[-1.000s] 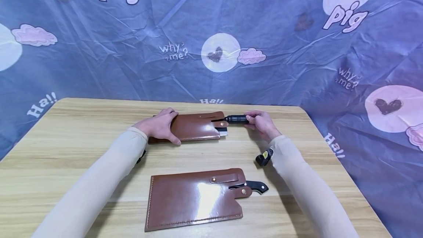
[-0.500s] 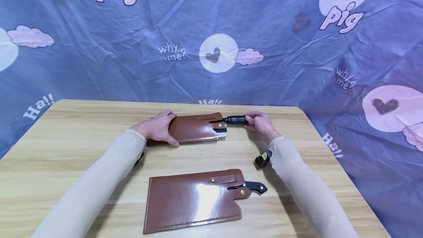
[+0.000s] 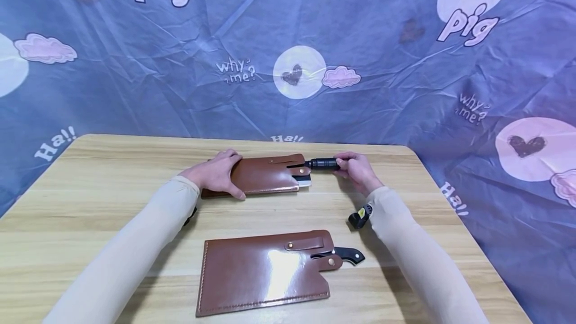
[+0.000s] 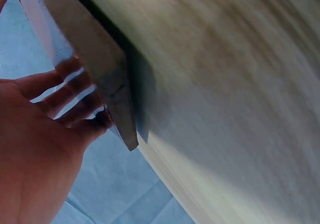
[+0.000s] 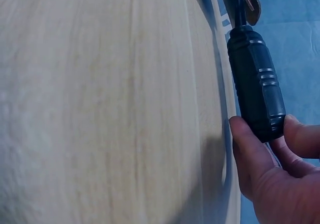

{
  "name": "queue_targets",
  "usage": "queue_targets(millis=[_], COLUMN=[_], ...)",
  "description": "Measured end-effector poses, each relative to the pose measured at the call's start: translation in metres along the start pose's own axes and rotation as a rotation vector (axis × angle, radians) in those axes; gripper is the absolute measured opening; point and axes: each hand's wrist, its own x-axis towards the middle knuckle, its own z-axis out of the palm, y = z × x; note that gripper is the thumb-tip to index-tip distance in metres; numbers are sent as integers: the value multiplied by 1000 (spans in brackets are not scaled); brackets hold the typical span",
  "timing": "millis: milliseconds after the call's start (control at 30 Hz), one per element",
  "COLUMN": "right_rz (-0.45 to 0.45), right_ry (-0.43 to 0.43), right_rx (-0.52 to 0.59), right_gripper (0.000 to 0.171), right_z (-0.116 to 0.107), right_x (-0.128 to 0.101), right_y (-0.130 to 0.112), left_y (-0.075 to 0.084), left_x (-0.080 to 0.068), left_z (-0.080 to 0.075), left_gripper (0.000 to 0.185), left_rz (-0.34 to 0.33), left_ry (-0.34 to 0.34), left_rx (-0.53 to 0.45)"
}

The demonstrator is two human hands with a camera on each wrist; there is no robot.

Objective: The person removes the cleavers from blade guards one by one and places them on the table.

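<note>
A brown leather sheath (image 3: 265, 175) lies at the far middle of the wooden table (image 3: 112, 199). My left hand (image 3: 219, 173) rests flat on its left end, fingers laid on the leather, thumb at the near edge. In the left wrist view the left hand (image 4: 35, 149) lies against the glossy sheath (image 4: 100, 69). My right hand (image 3: 353, 166) pinches the black knife handle (image 3: 321, 164) that sticks out of the sheath's right end. A sliver of blade (image 3: 305, 180) shows there. In the right wrist view thumb and fingers of the right hand (image 5: 272, 131) hold the handle's (image 5: 255, 79) butt.
A second, larger brown sheath (image 3: 265, 270) lies near the front edge, a black handle (image 3: 348, 254) poking from its right side under a snapped strap. Blue printed cloth (image 3: 288, 54) hangs behind and beside the table. The right table edge is close to my right arm.
</note>
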Motion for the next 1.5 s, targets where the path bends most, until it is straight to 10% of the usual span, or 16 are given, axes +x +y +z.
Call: queue_targets(millis=[1500], right_rz=[-22], right_ry=[14], right_rx=[70], right_gripper=[39], right_z=[-2], right_x=[-2], right_y=[-2], left_y=[-4], left_x=[-6], left_z=[2], left_gripper=[117], left_rz=[-27], left_ry=[26], left_rx=[-19])
